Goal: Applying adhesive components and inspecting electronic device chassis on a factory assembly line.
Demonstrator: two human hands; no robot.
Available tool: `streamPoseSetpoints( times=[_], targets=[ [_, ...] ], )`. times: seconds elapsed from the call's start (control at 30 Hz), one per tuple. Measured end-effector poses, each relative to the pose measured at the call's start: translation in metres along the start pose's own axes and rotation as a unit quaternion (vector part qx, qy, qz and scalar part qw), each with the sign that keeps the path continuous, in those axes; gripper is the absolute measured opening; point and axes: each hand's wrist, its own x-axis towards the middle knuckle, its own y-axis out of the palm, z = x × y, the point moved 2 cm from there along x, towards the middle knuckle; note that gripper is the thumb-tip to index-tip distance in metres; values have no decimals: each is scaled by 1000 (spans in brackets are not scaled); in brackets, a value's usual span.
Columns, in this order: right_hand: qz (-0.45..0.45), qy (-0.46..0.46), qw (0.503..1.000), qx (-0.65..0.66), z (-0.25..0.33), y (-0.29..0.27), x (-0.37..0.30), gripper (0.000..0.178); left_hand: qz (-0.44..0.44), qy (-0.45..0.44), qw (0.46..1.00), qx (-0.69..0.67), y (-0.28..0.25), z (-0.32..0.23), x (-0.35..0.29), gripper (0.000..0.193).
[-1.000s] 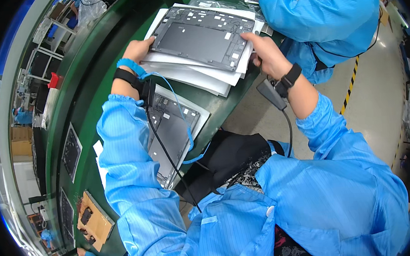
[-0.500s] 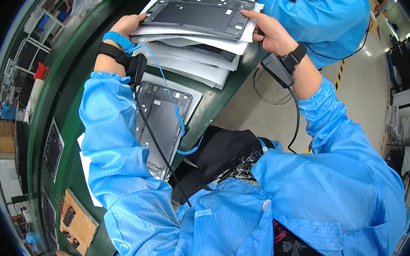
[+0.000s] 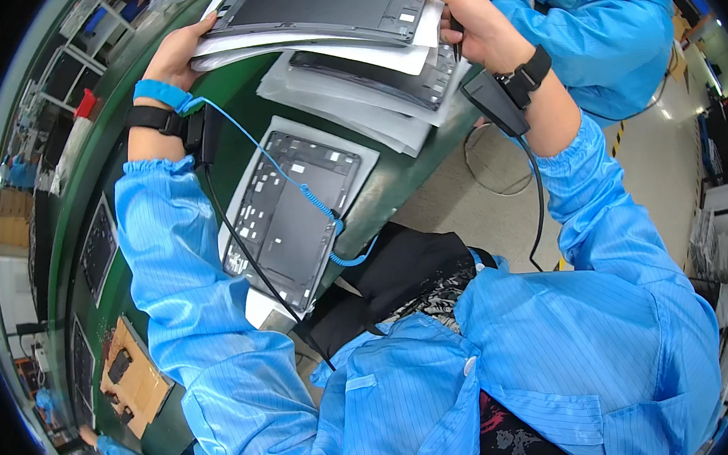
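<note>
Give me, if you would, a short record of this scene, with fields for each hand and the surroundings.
Left hand: grips panel by its left end
Right hand: grips its right end
Under panel: white sheets
Table: green
On table: stack; second panel; cardboard at left
Upper right: co-worker, blue sleeves

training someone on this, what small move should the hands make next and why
Probably shift the held gray panel and the white sheeting beneath it clear of the stack, level: the left hand and right hand hold opposite ends, and the sheeting overlaps the stack in view.
</note>
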Motion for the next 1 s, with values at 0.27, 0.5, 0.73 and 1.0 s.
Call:
streamPoseSetpoints(
  times=[0.27,0.5,0.73,1.0],
  targets=[
    [103,67,992,-32,-11,156,72,13,-224,27,969,-97,-149,53,-69,32],
    [243,138,943,-180,-120,296,200,24,-362,45,930,-51,-286,141,-96,32],
    [231,156,915,-293,-205,376,250,33,-439,-75,893,59,-349,246,-70,51],
    [202,-55,726,-654,-235,388,268,54,-357,-336,728,481,-313,242,-38,66]
  ],
)
